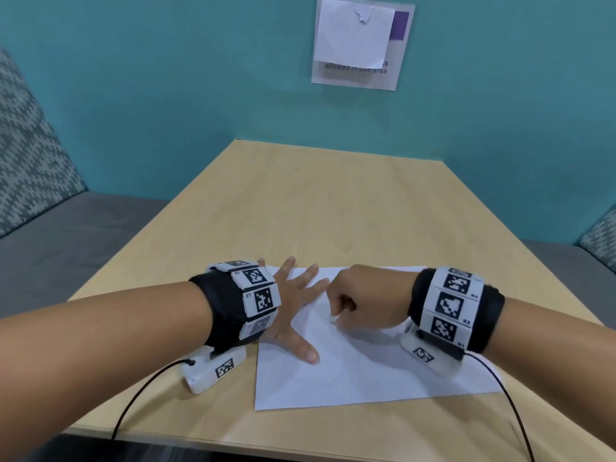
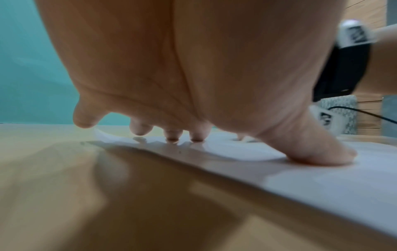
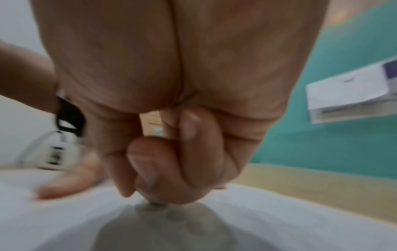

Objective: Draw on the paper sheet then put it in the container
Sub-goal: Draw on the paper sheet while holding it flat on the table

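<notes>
A white paper sheet (image 1: 366, 371) lies flat on the wooden table (image 1: 316, 211) near its front edge, with faint curved lines on it. My left hand (image 1: 296, 291) lies open on the sheet's left part, its fingers spread and its thumb (image 2: 318, 152) pressing the paper (image 2: 322, 178) down. My right hand (image 1: 343, 305) is curled into a fist over the middle of the sheet and pinches a small pale drawing tool (image 1: 333, 317). The tool's tip (image 3: 154, 203) touches the paper (image 3: 279, 220); the fingers (image 3: 167, 169) hide most of it. No container is in view.
The far half of the table is bare wood. A grey bench seat (image 1: 66, 245) with patterned cushions runs along the left, and another sits at the right. A paper notice (image 1: 360, 45) hangs on the teal wall. Black cables trail from both wristbands over the front edge.
</notes>
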A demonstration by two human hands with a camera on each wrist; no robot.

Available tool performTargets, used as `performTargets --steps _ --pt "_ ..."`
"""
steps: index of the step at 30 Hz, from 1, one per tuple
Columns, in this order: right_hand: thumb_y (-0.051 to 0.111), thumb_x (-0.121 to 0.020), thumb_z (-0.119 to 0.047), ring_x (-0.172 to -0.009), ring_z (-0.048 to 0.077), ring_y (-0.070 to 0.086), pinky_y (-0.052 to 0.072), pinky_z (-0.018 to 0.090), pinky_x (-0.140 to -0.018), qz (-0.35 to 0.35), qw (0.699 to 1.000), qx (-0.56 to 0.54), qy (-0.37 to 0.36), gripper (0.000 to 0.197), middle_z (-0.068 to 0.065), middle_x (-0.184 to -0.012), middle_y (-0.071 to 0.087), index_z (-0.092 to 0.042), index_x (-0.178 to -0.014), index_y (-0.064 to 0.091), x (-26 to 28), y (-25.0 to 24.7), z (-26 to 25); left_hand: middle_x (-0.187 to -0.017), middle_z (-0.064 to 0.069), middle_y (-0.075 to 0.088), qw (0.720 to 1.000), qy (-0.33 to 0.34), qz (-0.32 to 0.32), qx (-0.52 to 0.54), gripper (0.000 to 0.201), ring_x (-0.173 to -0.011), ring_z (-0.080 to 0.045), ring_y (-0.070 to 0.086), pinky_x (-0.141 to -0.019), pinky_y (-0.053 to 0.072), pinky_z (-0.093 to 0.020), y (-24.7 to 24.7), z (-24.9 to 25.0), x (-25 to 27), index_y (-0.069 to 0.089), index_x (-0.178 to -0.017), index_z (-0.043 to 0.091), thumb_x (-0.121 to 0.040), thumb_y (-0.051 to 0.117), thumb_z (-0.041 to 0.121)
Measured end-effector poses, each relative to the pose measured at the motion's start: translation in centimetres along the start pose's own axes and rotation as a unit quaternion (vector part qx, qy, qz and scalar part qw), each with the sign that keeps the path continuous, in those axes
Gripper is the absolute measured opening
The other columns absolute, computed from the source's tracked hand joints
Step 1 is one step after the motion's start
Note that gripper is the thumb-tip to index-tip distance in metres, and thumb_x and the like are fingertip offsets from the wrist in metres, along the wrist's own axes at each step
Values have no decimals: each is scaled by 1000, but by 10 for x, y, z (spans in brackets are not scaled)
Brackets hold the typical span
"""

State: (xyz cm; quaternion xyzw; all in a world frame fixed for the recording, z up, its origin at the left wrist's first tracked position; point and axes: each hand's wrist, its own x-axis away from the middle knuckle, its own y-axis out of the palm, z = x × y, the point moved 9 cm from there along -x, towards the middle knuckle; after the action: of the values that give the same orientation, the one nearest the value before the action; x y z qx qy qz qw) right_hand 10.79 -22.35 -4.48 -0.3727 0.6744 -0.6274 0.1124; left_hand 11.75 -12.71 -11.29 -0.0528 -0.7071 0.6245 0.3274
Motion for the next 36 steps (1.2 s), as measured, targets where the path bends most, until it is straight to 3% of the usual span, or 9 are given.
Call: performTargets --steps 2,5,8,11,15,19,24,28,36 --pt "59 -88 -20 -64 10 51 43 22 -64 -19 999 -5 -27 14 -3 -74 63 -9 -85 65 4 8 -15 -161 13 -28 1000 4 2 1 132 -148 -33 -26 -108 -6 -77 -1 1 0 -24 -150 46 -47 36 102" --pt "61 -88 -24 -64 9 52 43 22 -63 12 999 -7 36 14 -8 -72 62 -12 -85 68 -3 -14 18 -160 14 -30 1000 -4 -5 -1 132 -148 -32 -27 -109 -7 -76 0 0 0 -25 -150 46 -47 36 103" --pt "58 -86 -20 -68 19 57 54 37 -69 -4 1000 -1 20 20 8 -79 69 -4 -88 69 -2 -4 7 -161 13 -29 1000 -3 -3 -2 128 -148 -32 -27 -109 -8 -75 -2 1 1 -22 -151 46 -54 43 100" --pt "57 -88 -19 -67 24 54 52 39 -72 -42 999 4 -25 24 19 -86 69 3 -90 68 4 12 -19 -162 12 -28 1000 3 4 1 126 -149 -34 -26 -108 -7 -76 -3 2 2 -17 -153 47 -55 43 100" --pt "60 -87 -21 -69 18 53 46 29 -65 13 999 -1 45 19 10 -82 69 -4 -88 69 -2 -15 21 -161 14 -30 1000 -8 -6 -2 131 -148 -31 -28 -109 -7 -76 -1 0 1 -25 -150 44 -52 38 102" --pt "59 -89 -20 -70 14 56 49 29 -71 -36 999 0 -17 9 -9 -74 62 -15 -82 63 6 9 -15 -162 12 -28 1000 -2 -1 -6 133 -149 -33 -25 -109 -6 -76 -2 1 -1 -22 -151 46 -44 31 104" --pt "59 -88 -23 -71 22 58 52 37 -70 5 999 3 40 21 9 -84 71 -5 -88 69 1 -10 15 -161 13 -28 1000 -10 1 -7 133 -148 -32 -27 -108 -4 -76 -1 -1 0 -25 -151 43 -47 32 105" --pt "58 -89 -23 -66 10 53 48 28 -68 -22 1000 -16 -13 14 -9 -71 59 -13 -87 67 7 10 -15 -163 11 -26 1000 -11 -7 -11 134 -149 -34 -25 -109 -5 -75 -5 3 3 -22 -152 43 -45 31 104" --pt "61 -88 -23 -62 0 47 34 15 -58 12 1000 -5 5 3 -17 -68 51 -24 -86 61 -2 -2 5 -161 8 -33 999 -34 -1 -2 126 -147 -27 -31 -112 -10 -70 -19 14 27 -21 -154 37 -65 48 94"
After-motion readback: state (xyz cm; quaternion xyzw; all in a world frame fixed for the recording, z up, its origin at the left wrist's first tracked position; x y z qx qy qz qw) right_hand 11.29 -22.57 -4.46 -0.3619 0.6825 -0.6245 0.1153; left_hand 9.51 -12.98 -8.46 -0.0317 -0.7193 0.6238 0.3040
